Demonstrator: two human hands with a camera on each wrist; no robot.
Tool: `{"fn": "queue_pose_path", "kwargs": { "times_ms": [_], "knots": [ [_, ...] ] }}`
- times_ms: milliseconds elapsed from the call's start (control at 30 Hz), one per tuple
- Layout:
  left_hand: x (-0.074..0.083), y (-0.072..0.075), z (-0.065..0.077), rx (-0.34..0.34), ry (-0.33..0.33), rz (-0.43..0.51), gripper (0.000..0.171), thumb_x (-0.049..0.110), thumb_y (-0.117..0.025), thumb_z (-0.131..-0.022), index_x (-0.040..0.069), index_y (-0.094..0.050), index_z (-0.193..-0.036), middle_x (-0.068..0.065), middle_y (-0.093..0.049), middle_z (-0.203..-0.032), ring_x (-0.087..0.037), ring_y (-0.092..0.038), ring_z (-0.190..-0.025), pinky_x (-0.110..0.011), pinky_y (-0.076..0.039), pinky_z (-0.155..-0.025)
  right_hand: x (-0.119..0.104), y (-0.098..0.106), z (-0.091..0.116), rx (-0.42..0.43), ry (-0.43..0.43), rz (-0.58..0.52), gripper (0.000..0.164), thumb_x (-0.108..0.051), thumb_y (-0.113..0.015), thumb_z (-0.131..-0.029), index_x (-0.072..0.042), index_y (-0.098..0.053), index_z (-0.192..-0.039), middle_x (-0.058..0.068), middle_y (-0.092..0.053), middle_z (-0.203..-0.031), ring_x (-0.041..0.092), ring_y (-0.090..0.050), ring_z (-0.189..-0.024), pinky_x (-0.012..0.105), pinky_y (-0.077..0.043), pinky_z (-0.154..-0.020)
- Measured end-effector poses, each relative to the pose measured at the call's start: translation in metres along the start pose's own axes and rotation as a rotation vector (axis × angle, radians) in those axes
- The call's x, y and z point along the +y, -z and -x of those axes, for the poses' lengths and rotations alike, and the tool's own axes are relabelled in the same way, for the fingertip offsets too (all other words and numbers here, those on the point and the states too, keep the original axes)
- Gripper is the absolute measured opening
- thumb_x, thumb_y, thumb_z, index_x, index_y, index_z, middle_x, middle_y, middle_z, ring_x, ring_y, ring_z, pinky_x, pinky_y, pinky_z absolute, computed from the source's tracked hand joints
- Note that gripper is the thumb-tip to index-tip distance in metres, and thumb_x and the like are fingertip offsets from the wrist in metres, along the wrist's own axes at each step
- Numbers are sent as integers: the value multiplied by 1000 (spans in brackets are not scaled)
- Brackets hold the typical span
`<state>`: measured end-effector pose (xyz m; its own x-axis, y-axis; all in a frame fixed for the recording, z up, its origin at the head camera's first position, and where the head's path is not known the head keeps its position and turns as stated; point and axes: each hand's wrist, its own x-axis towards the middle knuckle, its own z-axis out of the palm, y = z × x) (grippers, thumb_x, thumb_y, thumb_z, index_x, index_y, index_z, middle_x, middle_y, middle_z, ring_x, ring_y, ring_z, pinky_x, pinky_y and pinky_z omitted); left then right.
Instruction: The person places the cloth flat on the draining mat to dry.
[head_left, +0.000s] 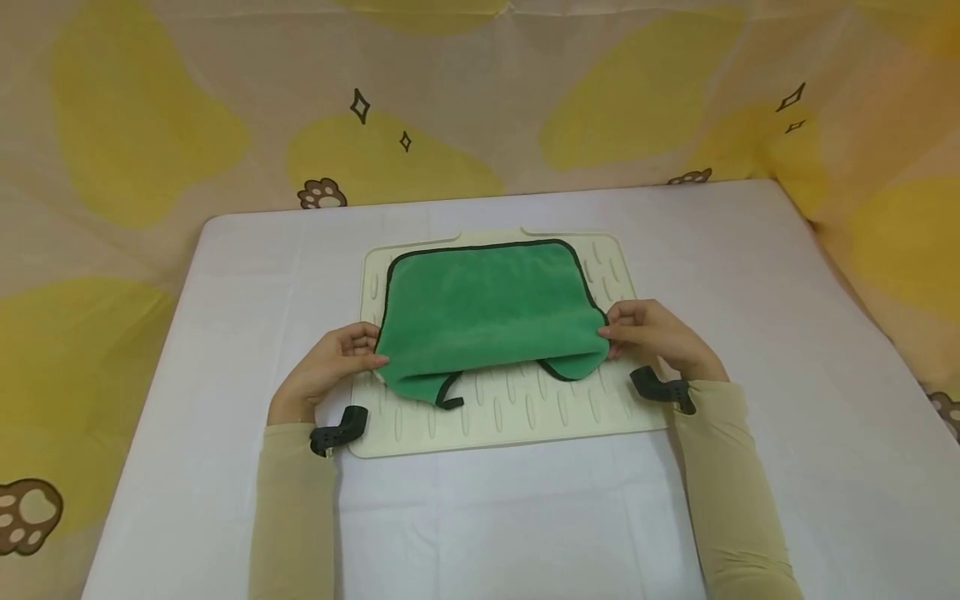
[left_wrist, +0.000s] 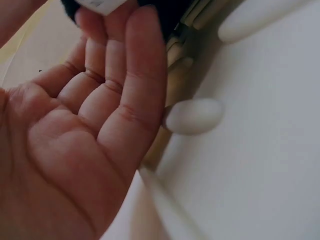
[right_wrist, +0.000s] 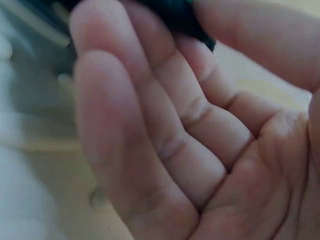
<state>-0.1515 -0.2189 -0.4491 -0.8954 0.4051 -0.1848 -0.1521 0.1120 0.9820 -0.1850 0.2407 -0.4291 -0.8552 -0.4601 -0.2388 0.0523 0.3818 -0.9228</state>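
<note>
Towel (head_left: pixel 483 308), green with dark trim, lies folded at mid-frame on a cream ribbed mat (head_left: pixel 600 408), which sits on the white bench (head_left: pixel 787 333); its near fold is lifted slightly, likely so the layers stay aligned. Bare bench lies open to the left, right and bottom of the frame, while a patterned curtain (head_left: pixel 150 125) closes the top. At the towel's left corner, the left hand (head_left: pixel 326 367) pinches the edge; the right hand (head_left: pixel 656 333) pinches the right corner. In both wrist views the fingers (left_wrist: pixel 142 75) close on dark trim.
</note>
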Motion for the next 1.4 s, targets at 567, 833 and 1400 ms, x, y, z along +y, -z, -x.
{"fn": "queue_pose_path", "kwargs": {
  "times_ms": [567,833,1400],
  "knots": [
    [4,-3,1,-127,25,-116,26,-5,-70,-80,-8,-51,-97,-2,-57,-79,-10,-56,-73,-22,-50,-67,4,-2,0,-219,-33,-15,31,-7,-73,-82,12,-61,-104,7,-70,-91,10,-63,-78,25,-53,-70],
    [2,1,3,-100,16,-108,17,-2,-69,-82,-3,-56,-92,2,-59,-75,-7,-55,-69,-21,-46,-66,3,3,4,-181,-34,-18,30,-8,-68,-87,13,-61,-107,10,-69,-94,16,-66,-82,29,-55,-72],
    [4,7,8,-55,15,-94,13,0,-68,-84,0,-55,-86,2,-60,-72,-8,-54,-68,-23,-46,-68,5,10,8,-224,17,-187,12,-6,-59,-93,4,-62,-99,11,-69,-84,21,-67,-73,38,-56,-69]
  ]
}}
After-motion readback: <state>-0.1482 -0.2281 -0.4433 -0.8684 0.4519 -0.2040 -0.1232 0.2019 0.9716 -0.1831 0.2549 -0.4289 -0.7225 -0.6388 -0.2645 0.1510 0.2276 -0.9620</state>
